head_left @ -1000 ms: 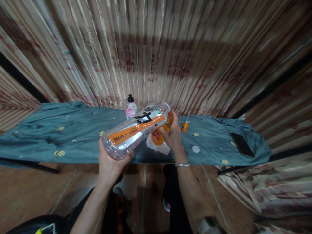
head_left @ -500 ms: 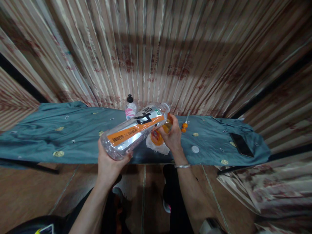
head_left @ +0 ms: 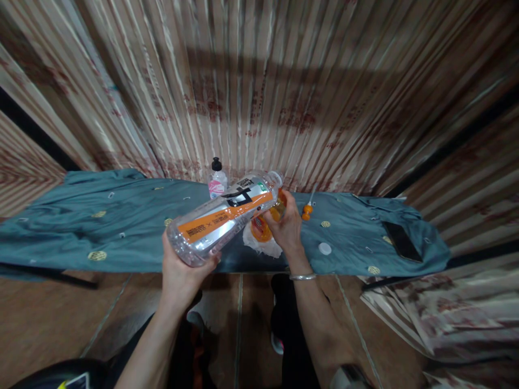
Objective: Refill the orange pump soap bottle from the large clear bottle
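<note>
Clear plastic bottle (head_left: pixel 225 215) tilted, base gripped by left hand (head_left: pixel 182 270), small orange bottle (head_left: pixel 267 221) clasped by right hand (head_left: pixel 288 227), teal cloth (head_left: pixel 101 227) beneath.

clear bottle (head_left: pixel 221 219): glossy plastic | table cover (head_left: pixel 81 221): matt teal cloth | bangle (head_left: pixel 303 276): shiny metal

A large clear bottle (head_left: pixel 223 218) with an orange label lies tilted at frame centre, its uncapped mouth meeting a small orange bottle (head_left: pixel 267 221).
</note>
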### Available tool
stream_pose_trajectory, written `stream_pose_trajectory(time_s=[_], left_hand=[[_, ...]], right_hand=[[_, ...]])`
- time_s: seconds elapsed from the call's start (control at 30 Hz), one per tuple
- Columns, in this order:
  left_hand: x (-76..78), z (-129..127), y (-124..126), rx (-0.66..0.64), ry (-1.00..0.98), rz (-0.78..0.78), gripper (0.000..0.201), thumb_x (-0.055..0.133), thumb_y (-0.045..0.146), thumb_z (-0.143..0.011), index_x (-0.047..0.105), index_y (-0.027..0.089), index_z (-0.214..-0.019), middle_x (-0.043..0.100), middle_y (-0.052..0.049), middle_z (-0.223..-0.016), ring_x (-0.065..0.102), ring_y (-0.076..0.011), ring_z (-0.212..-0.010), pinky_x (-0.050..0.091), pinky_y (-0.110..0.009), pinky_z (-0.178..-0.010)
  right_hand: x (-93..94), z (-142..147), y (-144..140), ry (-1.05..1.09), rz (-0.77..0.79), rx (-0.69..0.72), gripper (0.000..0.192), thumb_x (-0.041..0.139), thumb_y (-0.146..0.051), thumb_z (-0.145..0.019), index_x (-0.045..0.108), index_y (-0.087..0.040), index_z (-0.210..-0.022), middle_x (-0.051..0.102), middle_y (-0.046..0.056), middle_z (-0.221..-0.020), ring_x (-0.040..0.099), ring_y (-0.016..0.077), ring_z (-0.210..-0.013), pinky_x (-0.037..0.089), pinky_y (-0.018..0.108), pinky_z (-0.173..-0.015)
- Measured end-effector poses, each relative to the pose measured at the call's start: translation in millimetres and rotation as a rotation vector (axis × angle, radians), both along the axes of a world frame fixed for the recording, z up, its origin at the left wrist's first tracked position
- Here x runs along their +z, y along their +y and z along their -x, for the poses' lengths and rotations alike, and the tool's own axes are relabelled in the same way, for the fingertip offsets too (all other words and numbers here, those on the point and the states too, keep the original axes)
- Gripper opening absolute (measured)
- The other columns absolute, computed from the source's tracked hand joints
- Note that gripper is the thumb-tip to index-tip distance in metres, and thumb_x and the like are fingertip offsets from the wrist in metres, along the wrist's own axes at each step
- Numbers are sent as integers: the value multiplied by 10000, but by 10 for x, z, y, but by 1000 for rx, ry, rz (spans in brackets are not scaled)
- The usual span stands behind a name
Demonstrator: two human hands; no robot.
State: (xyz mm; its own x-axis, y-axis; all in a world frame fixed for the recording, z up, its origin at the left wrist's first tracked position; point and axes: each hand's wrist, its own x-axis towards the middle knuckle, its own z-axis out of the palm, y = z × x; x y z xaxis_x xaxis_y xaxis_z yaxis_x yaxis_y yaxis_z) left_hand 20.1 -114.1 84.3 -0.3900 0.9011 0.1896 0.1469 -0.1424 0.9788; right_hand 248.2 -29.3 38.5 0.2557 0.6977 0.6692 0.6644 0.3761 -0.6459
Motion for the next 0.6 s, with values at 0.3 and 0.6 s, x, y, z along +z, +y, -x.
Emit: stream_pose_trajectory(time_s=[0.3, 0.6], left_hand=[[4, 1, -10, -12, -11, -3, 942, 873, 343, -438, 569, 96, -1295, 685, -261, -1357, 686, -435, -1251, 500, -573, -1136], [36, -16, -14, 9, -39, -10, 938, 873, 317, -422, 558, 122, -1284, 726, -231, -1293, 729, -416, -1175, 565, -564, -1062]], right_hand=[[-1, -11, -1, -11, 15, 2, 632, 722, -507, -859, 556, -178, -1372, 715, 164, -1287, 685, 324, -1168, 552, 513, -1028], [2, -3, 2, -1, 6, -6, 641, 735, -518, -849, 566, -181, -1367, 717, 167, -1295, 684, 321, -1164, 550, 514, -1031]])
